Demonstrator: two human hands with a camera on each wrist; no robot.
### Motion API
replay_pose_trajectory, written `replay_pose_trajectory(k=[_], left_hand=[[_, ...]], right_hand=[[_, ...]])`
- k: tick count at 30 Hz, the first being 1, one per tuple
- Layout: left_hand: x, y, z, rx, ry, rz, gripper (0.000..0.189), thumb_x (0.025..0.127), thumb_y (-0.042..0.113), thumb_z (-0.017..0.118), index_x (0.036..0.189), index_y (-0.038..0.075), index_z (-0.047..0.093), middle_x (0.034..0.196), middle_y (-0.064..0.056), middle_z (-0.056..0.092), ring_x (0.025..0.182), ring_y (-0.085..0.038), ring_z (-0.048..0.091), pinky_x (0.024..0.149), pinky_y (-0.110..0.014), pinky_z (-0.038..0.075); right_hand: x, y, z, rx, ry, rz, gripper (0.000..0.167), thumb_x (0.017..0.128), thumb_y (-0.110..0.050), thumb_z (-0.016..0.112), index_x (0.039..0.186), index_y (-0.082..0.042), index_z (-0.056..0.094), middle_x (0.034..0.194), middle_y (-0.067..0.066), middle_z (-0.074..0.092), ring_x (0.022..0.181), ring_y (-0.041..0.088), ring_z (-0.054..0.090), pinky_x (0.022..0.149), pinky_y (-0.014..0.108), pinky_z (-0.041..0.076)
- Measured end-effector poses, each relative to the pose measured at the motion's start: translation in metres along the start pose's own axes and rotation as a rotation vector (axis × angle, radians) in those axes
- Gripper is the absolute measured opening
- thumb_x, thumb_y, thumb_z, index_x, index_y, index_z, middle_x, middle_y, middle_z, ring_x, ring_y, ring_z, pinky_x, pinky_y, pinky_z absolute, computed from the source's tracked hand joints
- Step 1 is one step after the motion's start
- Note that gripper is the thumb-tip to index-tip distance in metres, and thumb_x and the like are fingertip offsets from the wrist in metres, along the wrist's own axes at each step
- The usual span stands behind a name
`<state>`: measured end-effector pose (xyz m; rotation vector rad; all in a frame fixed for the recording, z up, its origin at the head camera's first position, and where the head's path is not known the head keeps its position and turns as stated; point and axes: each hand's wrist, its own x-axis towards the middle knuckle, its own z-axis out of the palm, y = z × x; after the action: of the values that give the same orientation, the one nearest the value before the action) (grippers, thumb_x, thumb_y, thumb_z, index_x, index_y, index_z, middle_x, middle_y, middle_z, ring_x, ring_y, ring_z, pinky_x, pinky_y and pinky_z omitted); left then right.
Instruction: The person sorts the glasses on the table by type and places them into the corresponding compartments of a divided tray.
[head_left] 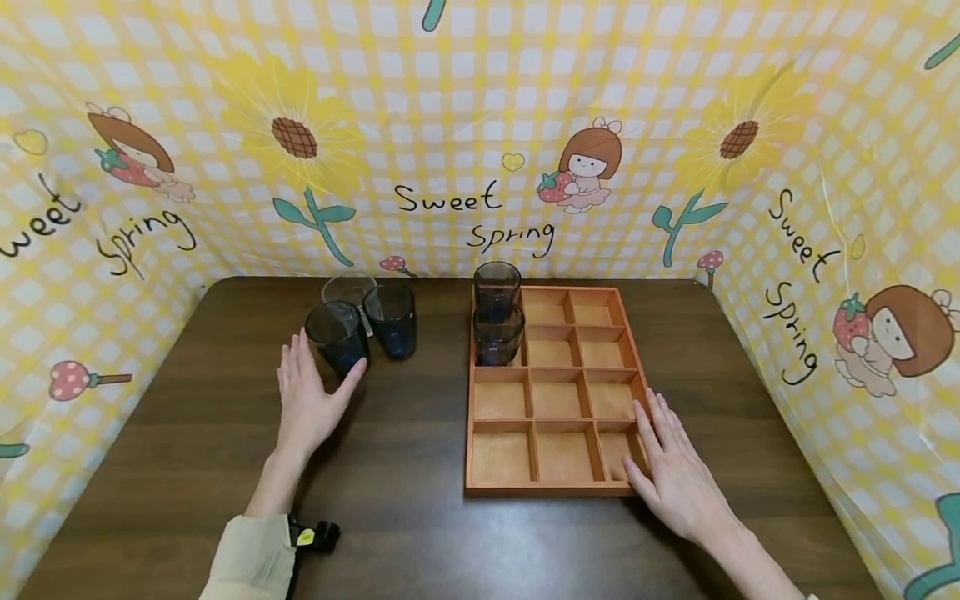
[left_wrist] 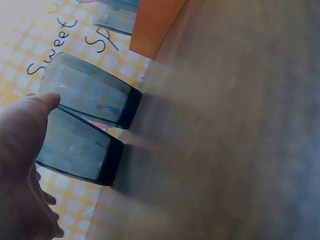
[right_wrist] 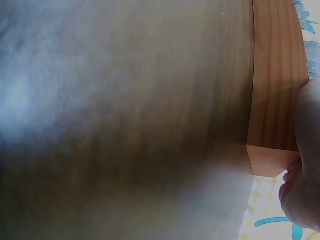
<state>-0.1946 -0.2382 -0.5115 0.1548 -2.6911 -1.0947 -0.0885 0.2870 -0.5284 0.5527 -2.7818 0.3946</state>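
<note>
On the left of the table, my left hand [head_left: 311, 400] is spread around the near side of a dark tinted glass [head_left: 336, 333], thumb to its right and fingers to its left. In the left wrist view the thumb [left_wrist: 42, 105] overlaps the rim area of the upright glasses. A second dark glass [head_left: 392, 321] stands just right of it, and a clear glass [head_left: 347, 287] is partly hidden behind them. My right hand [head_left: 678, 475] rests its extended fingers on the right edge of a wooden compartment tray [head_left: 551, 490], near the front corner.
Two more dark glasses, one at the back [head_left: 497, 283] and one before it [head_left: 498, 337], stand in the tray's left column. A yellow checked cloth [head_left: 450, 125] with printed flowers encloses the brown table [head_left: 397, 500] at the back and sides.
</note>
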Motion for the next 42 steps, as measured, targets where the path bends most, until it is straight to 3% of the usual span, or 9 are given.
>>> replay_pose_trajectory(k=[4, 9, 12, 19, 27, 34, 42], left_hand=[[0.003, 0.002, -0.002, -0.144, -0.026, -0.039, 0.107, 0.104, 0.048, 0.072, 0.178, 0.013, 0.004, 0.185, -0.021, 0.014, 0.171, -0.048, 0.012, 0.136, -0.070, 0.016], [0.008, 0.008, -0.004, -0.258, -0.052, -0.123, 0.099, 0.105, 0.050, 0.070, 0.179, 0.020, 0.010, 0.184, -0.015, 0.022, 0.171, -0.042, 0.021, 0.137, -0.066, 0.019], [0.010, 0.013, -0.002, -0.320, -0.039, -0.157, 0.094, 0.105, 0.048, 0.071, 0.177, 0.019, 0.017, 0.182, -0.016, 0.029, 0.170, -0.040, 0.024, 0.138, -0.063, 0.019], [0.014, 0.020, 0.004, -0.602, 0.009, -0.236, 0.084, 0.104, 0.019, 0.075, 0.172, 0.009, 0.026, 0.169, -0.020, 0.045, 0.159, -0.032, 0.044, 0.136, -0.046, 0.033], [0.016, 0.015, 0.006, -0.608, 0.001, -0.266, 0.084, 0.103, 0.017, 0.077, 0.171, 0.015, 0.028, 0.167, -0.015, 0.047, 0.154, -0.025, 0.048, 0.132, -0.038, 0.039], [0.019, 0.015, 0.010, -0.622, 0.049, -0.272, 0.080, 0.100, 0.014, 0.081, 0.166, 0.013, 0.035, 0.146, 0.001, 0.055, 0.127, -0.002, 0.054, 0.106, -0.010, 0.044], [0.020, 0.019, 0.013, -0.621, 0.125, -0.224, 0.074, 0.096, 0.010, 0.085, 0.159, 0.007, 0.047, 0.133, 0.001, 0.063, 0.111, 0.002, 0.059, 0.091, -0.007, 0.048]], right_hand=[[-0.001, 0.001, 0.000, -0.008, 0.000, -0.006, 0.081, 0.104, -0.027, 0.071, 0.168, 0.006, 0.035, 0.178, 0.031, 0.027, 0.169, 0.041, 0.024, 0.136, 0.018, -0.008], [0.000, 0.002, 0.001, -0.020, 0.013, -0.014, 0.081, 0.103, -0.027, 0.072, 0.167, 0.007, 0.036, 0.177, 0.031, 0.028, 0.167, 0.044, 0.028, 0.137, 0.019, -0.008], [0.000, 0.002, 0.001, -0.024, 0.019, -0.014, 0.081, 0.102, -0.027, 0.072, 0.167, 0.007, 0.036, 0.177, 0.032, 0.028, 0.167, 0.044, 0.028, 0.137, 0.019, -0.007], [0.000, 0.001, 0.001, -0.019, 0.009, -0.006, 0.081, 0.103, -0.027, 0.071, 0.168, 0.006, 0.035, 0.178, 0.031, 0.027, 0.167, 0.045, 0.028, 0.136, 0.019, -0.008], [-0.001, 0.002, 0.000, -0.012, -0.002, 0.003, 0.082, 0.104, -0.027, 0.071, 0.169, 0.006, 0.033, 0.179, 0.030, 0.025, 0.168, 0.043, 0.027, 0.136, 0.018, -0.008], [0.001, 0.003, 0.000, -0.003, -0.002, 0.000, 0.082, 0.104, -0.026, 0.071, 0.169, 0.006, 0.033, 0.180, 0.029, 0.025, 0.167, 0.044, 0.028, 0.136, 0.017, -0.008], [0.001, 0.004, 0.001, -0.001, 0.001, -0.001, 0.081, 0.103, -0.026, 0.071, 0.168, 0.006, 0.034, 0.179, 0.030, 0.025, 0.166, 0.045, 0.029, 0.136, 0.018, -0.008]])
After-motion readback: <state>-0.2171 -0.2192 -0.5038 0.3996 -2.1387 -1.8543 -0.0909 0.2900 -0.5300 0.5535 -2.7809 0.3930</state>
